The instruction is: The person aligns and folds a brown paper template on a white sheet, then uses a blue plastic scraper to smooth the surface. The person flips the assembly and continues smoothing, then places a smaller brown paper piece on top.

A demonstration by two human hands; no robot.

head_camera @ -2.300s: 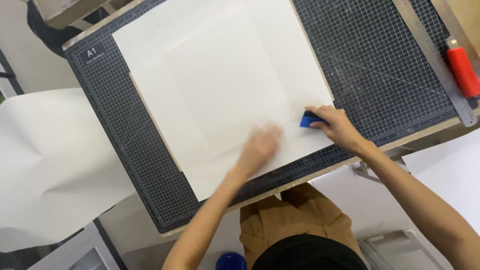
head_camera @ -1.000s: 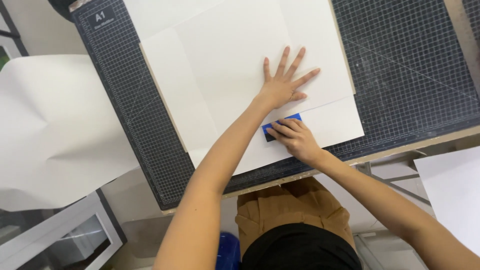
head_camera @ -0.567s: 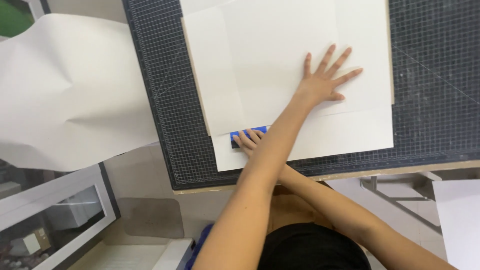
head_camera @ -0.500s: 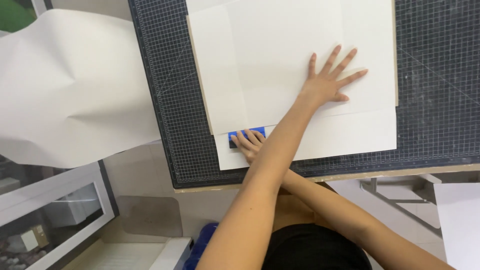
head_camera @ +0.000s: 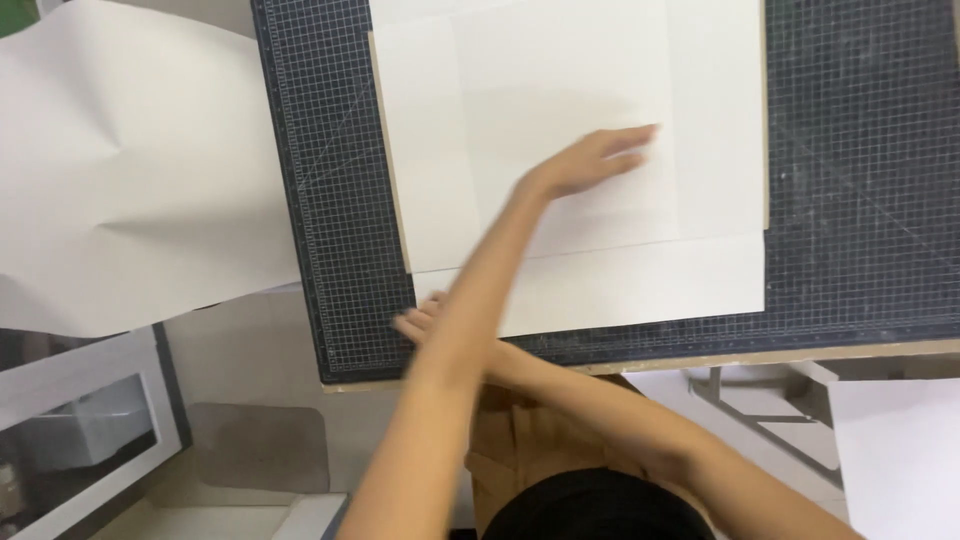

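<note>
The right hand (head_camera: 415, 325) has slid left, off the white sheet (head_camera: 600, 180) onto the cutting mat (head_camera: 340, 200). Its grip is hidden under the crossing left forearm. The left hand (head_camera: 590, 160) lies blurred on the sheet, fingers extended and together.

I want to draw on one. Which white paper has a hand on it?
The white sheet on the dark cutting mat; the left hand lies on it. The big creased paper beside the mat is untouched.

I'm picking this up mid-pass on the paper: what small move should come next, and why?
Probably draw the right hand back onto the white sheet for another stroke: it sits at the sheet's lower left corner over the cutting mat, mostly hidden under the crossed left arm, while the left hand lies blurred on the paper.
</note>
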